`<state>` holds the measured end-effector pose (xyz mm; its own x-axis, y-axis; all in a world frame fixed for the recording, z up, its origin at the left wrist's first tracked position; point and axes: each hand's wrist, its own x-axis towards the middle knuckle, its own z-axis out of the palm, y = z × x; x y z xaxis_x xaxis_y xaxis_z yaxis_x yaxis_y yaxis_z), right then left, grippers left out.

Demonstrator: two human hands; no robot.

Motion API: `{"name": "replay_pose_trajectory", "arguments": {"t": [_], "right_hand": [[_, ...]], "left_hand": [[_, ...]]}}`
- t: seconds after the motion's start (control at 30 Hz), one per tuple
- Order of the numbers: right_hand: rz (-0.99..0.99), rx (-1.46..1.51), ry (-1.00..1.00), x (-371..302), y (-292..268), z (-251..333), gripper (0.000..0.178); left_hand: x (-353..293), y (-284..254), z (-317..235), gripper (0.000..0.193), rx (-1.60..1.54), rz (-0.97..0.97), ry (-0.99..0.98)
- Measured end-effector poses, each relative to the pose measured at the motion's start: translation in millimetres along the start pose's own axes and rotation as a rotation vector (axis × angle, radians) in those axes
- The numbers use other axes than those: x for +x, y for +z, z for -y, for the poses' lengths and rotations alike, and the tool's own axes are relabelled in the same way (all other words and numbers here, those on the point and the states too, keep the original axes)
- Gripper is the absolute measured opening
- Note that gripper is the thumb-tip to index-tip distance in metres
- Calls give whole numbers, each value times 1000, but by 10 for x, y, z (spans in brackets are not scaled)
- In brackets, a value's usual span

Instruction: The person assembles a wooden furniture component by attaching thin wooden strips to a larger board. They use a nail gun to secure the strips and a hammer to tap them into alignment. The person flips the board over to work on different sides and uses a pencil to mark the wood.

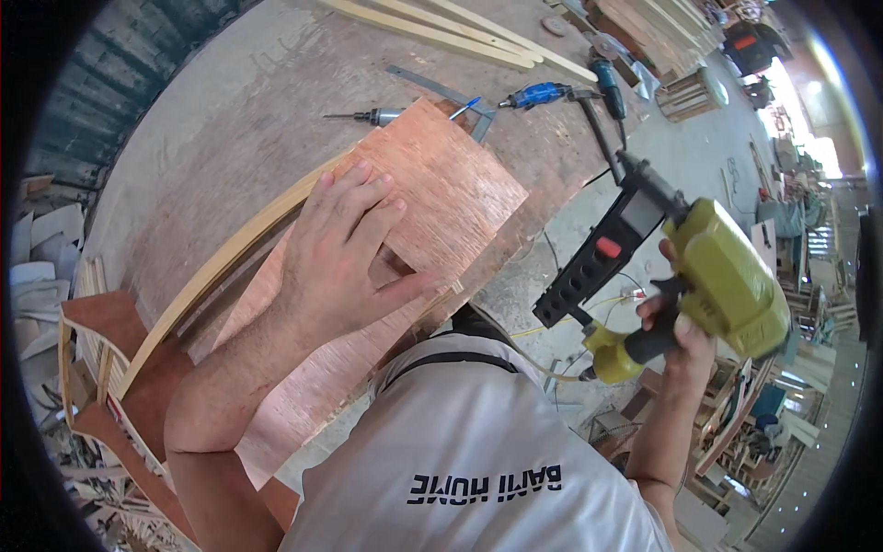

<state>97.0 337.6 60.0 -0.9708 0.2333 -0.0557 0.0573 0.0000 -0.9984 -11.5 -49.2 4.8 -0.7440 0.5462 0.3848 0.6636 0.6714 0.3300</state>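
Observation:
My left hand [345, 253] lies flat, fingers spread, on a reddish plywood sheet [441, 184] that rests on a large wooden workbench [239, 101]. A pale wooden strip [207, 276] runs along the sheet's left edge. My right hand [676, 331] grips the handle of a yellow-green pneumatic nail gun [727, 276] with a black magazine [602, 248], held in the air to the right of the bench, apart from the sheet.
On the bench's far side lie a metal square [441, 92], a screwdriver-like tool [368, 117], a blue power tool [538, 95] and long pale wooden slats [460, 32]. Wood offcuts [41, 276] pile up at the left. A cluttered workshop floor stretches to the right.

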Motion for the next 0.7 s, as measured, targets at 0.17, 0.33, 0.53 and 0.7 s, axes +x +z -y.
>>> {"name": "replay_pose_trajectory", "arguments": {"t": [0.17, 0.33, 0.53, 0.7], "right_hand": [[-38, -215, 56, -415, 295, 278, 82], [90, -286, 254, -400, 446, 543, 66], [217, -351, 222, -340, 455, 510, 59], [214, -406, 266, -299, 445, 503, 59]], "left_hand": [[-51, -19, 66, 60, -28, 24, 15], [-52, -42, 102, 52, -77, 24, 18], [-81, -41, 157, 51, -157, 18, 28], [-93, -35, 160, 50, -178, 0, 32]]}}
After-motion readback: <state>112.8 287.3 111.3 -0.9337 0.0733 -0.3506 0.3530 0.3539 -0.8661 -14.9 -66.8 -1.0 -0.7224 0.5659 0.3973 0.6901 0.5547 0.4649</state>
